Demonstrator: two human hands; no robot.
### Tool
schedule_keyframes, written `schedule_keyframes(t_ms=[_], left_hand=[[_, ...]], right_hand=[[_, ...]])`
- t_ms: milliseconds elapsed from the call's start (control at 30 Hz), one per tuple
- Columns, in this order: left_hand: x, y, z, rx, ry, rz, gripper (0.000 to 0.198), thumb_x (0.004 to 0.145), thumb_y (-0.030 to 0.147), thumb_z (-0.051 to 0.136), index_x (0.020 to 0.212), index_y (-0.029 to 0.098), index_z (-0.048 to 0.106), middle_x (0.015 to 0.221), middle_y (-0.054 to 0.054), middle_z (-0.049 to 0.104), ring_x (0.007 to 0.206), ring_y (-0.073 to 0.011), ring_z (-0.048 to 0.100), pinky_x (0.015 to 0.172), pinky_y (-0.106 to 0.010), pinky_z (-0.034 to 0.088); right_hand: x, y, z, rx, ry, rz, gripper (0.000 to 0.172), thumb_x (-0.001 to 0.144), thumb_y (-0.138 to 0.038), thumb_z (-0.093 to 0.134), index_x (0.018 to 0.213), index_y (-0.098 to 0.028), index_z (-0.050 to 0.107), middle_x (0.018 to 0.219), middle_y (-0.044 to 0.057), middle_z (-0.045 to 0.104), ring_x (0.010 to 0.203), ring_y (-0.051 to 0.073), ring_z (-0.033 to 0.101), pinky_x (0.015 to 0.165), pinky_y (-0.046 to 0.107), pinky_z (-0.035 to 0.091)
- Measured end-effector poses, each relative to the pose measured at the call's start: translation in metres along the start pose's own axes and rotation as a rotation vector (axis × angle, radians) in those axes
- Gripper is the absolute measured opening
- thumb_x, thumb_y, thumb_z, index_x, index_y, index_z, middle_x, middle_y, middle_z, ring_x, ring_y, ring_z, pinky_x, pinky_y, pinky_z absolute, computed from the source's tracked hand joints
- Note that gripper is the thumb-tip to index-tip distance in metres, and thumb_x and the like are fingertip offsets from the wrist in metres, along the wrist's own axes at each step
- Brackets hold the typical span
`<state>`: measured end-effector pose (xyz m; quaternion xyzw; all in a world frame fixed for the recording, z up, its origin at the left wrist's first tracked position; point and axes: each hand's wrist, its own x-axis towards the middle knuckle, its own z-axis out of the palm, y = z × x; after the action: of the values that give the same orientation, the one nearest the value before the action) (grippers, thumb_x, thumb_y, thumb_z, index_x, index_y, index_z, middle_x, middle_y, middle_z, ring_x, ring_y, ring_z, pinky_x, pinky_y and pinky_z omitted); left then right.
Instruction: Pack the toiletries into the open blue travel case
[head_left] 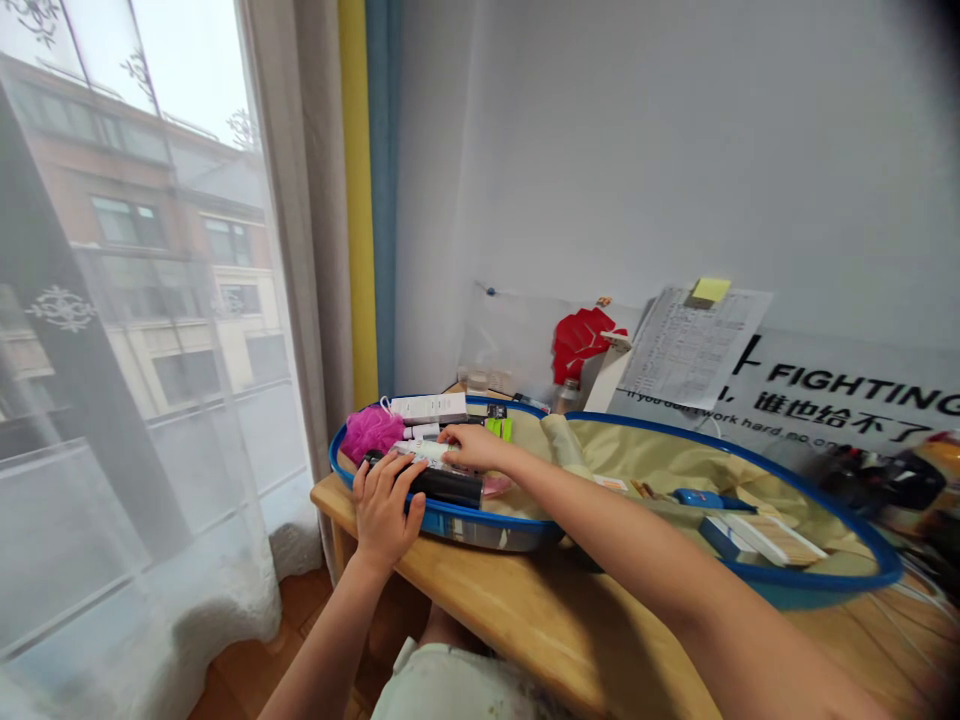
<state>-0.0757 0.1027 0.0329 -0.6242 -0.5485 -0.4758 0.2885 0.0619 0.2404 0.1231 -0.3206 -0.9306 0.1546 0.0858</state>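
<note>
Left hand [382, 507], fingers spread, touches one black bottle [451, 488]; right hand [474, 447] lies flat on one white tube [420, 452] just beyond.

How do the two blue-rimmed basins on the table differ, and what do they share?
The left basin is smaller than the right basin. The left basin is crowded, pink pouf included; the right basin's things lie spread out. The left hand and right hand are at the left basin, not the right. Both have blue rims, on the wooden table.
</note>
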Motion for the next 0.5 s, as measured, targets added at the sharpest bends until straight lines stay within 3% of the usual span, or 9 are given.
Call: schedule_keyframes(t_ms=[167,267,367,500], left_hand=[[0.0,0.0,0.0,0.006,0.004,-0.004,0.037,0.091,0.035,0.035,0.114,0.022,0.062,0.116,-0.009,0.062,0.117,-0.025,0.049,0.109,-0.045,0.018],[0.0,-0.001,0.0,0.011,0.015,0.011,0.037,0.092,0.035,0.035,0.113,0.022,0.062,0.114,-0.009,0.063,0.116,-0.0246,0.05,0.108,-0.045,0.019],[0.001,-0.001,-0.001,0.015,0.016,0.016,0.036,0.092,0.034,0.036,0.113,0.022,0.062,0.114,-0.009,0.063,0.115,-0.0245,0.05,0.108,-0.045,0.019],[0.001,-0.001,0.0,0.01,0.021,0.016,0.036,0.091,0.034,0.036,0.113,0.021,0.062,0.115,-0.009,0.062,0.116,-0.0251,0.049,0.108,-0.045,0.019]], right_hand=[[-0.003,-0.002,-0.001,0.041,-0.025,-0.016,0.033,0.079,-0.032,0.059,0.11,-0.02,0.066,0.109,0.005,0.067,0.09,0.024,0.064,0.083,0.034,0.047],[-0.006,-0.002,-0.012,0.045,0.016,0.0,0.033,0.078,-0.031,0.062,0.109,-0.02,0.066,0.109,0.004,0.068,0.094,0.022,0.063,0.085,0.031,0.047],[-0.016,0.011,-0.041,0.04,0.109,0.063,0.034,0.081,-0.031,0.059,0.112,-0.021,0.064,0.111,0.004,0.068,0.097,0.019,0.062,0.088,0.029,0.046],[-0.049,0.057,-0.094,-0.005,0.232,0.241,0.032,0.088,-0.034,0.047,0.111,-0.018,0.063,0.106,0.006,0.069,0.089,0.015,0.064,0.083,0.027,0.047]])
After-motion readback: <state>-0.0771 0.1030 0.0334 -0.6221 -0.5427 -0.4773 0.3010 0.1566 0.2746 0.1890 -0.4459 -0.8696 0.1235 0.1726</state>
